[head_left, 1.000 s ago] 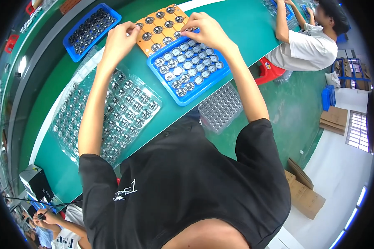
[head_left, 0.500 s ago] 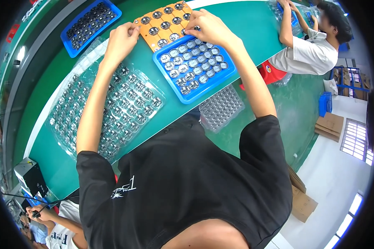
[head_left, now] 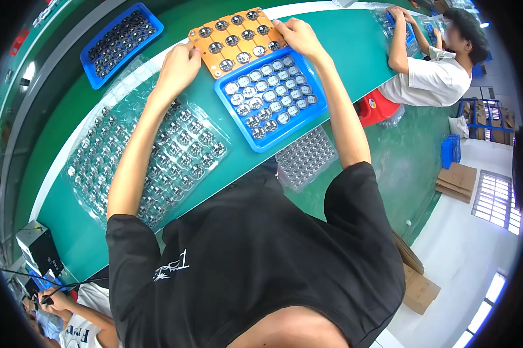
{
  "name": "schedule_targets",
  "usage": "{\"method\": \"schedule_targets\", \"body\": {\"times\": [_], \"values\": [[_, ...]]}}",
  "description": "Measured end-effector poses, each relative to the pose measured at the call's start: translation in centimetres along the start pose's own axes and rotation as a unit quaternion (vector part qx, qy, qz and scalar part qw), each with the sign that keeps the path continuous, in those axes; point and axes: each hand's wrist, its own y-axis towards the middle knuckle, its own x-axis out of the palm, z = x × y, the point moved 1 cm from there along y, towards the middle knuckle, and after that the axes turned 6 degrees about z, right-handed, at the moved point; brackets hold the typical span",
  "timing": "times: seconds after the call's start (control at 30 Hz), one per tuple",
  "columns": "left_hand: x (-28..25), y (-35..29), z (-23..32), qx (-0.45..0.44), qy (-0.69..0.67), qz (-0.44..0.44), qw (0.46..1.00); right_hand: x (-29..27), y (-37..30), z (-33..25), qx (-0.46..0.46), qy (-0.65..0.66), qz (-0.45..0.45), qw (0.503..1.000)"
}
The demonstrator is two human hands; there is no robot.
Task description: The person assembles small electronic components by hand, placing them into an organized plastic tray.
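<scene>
An orange board (head_left: 239,49) with rows of round holes lies on the green table, a round dark-and-silver part seated in each hole. My left hand (head_left: 180,66) pinches its left edge, fingers curled. At the opposite edge, my right hand (head_left: 299,39) grips the upper right side between thumb and fingers. Just below the board stands a blue tray (head_left: 260,145) holding rows of round parts, mostly light-faced, with darker ones toward its left and lower corner. The board's lower edge borders or slightly overlaps the tray's far rim.
Beside my left forearm lies a clear blister tray (head_left: 212,124) of small parts. Another blue tray (head_left: 87,66) of dark parts sits farther left. A co-worker (head_left: 432,69) works at the right, near a red stool (head_left: 377,107). A black box (head_left: 40,246) stands at the lower left.
My right hand has moved from over the board's lower right parts to its right edge. My left hand has shifted slightly down along the left edge. The board appears slightly lower.
</scene>
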Motion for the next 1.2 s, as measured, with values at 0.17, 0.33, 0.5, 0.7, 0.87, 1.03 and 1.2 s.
{"method": "schedule_targets", "body": {"times": [0.17,0.33,0.5,0.7,0.87,1.03,1.2], "values": [[1.4,1.8,-3.0,0.102,0.040,0.114,0.987,1.4,0.6,-0.2,-0.011,0.077,0.020,0.997],[-0.1,4.4,-1.5,-0.120,-0.067,-0.001,0.991,2.5,2.0,-0.1,-0.023,0.131,0.013,0.991],[0.6,6.1,-2.0,-0.161,-0.152,0.056,0.974,4.5,4.7,-0.6,0.002,0.066,0.086,0.994],[0.5,9.1,-4.4,-0.130,-0.138,0.107,0.976,6.3,8.7,-1.5,0.013,0.092,0.082,0.992],[-0.3,11.8,-5.9,-0.120,-0.117,0.134,0.977,8.5,12.7,-2.3,0.018,0.089,0.096,0.991],[0.4,16.7,-12.2,-0.137,-0.055,0.116,0.982,10.2,15.9,-3.6,0.033,0.066,0.077,0.994],[-1.0,15.7,-10.4,-0.107,0.008,0.101,0.989,10.6,14.9,-3.8,0.001,0.133,0.066,0.989]]}}
